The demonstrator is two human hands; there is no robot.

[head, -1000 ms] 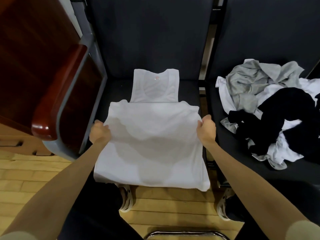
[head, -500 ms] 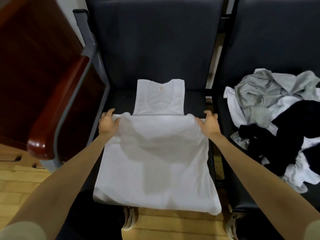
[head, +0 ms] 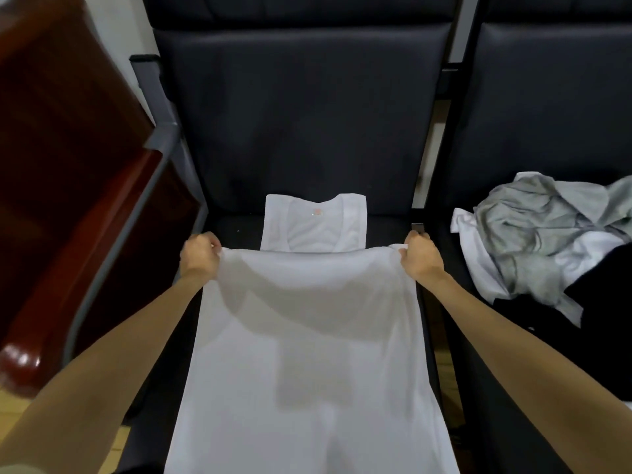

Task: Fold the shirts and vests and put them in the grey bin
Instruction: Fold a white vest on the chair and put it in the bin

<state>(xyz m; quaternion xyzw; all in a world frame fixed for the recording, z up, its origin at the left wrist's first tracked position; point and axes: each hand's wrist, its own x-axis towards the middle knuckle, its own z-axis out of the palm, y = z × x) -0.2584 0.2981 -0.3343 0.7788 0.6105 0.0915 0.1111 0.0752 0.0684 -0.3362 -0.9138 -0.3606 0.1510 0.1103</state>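
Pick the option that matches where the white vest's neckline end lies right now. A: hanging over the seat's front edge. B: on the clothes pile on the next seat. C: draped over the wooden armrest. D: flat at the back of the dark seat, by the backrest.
D: the white vest has its strap-and-neckline end lying flat at the back of the dark seat, while the left hand and the right hand grip the fold nearer the person.

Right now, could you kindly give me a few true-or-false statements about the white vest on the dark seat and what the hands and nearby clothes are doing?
1. Both the left hand and the right hand grip the folded edge of the white cotton vest. True.
2. The vest's neckline lies covered by the fold. False: the neck and straps show beyond it.
3. A heap of grey, white and black clothes lies on the seat to the right. True.
4. The grey bin stands beside the vest. False: no bin is in view.
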